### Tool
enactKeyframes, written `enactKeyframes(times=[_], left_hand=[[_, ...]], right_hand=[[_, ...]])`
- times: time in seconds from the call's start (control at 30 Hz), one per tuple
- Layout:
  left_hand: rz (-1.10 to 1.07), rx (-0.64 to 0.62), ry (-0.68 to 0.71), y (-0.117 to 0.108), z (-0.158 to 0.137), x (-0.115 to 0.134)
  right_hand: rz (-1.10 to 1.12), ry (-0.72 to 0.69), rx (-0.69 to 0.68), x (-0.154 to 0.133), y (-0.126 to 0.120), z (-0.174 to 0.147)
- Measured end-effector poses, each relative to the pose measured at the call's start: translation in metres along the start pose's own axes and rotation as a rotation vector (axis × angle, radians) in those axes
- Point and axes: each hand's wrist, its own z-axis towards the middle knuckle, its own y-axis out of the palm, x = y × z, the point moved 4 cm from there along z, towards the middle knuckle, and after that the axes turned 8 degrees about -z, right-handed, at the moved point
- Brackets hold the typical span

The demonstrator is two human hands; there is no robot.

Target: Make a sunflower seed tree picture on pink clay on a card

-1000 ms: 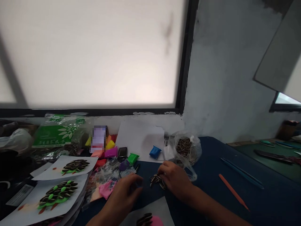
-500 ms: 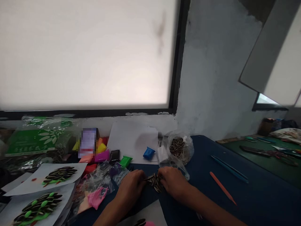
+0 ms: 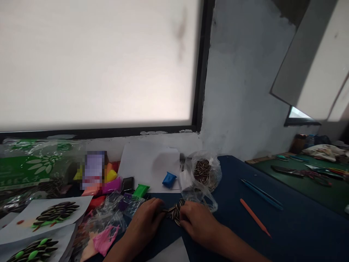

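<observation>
Head view: small heap of striped seeds on dark blue worktop, between left grip and right grip; seeds at mixed angles, without one shared long axis. Right grip: apparently nearer, fingers bent against the heap's right side; clamped on seeds or not, impossible to tell. Left grip: at the heap's left edge, thumb and forefinger near each other; pinch on a seed likewise uncertain. Containers: clear plastic bag, beyond right grip, with bagged seeds; green-printed bag, far left, dark contents unclear; blue packet, on white paper, contents hidden.
</observation>
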Motion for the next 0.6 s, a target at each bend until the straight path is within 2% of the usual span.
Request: enactKeyframes(times=[0.17,0.3,0.4,0.6], left_hand=[[-0.009,0.001,-0.033,0.0,-0.001,-0.001],[-0.008,-0.048,-0.081,-0.011,-0.001,0.006],[-0.007,-0.158,-0.133,-0.023,-0.003,0.014],[-0.022,-0.428,-0.313,-0.041,-0.023,0.023]], right_hand=[[0.013,-0.003,0.044,0.0,-0.004,-0.001],[0.057,-0.075,0.0,-0.003,-0.006,-0.002],[0.065,-0.111,-0.03,-0.004,-0.002,-0.001],[0.047,-0.065,0.013,-0.002,0.005,0.001]])
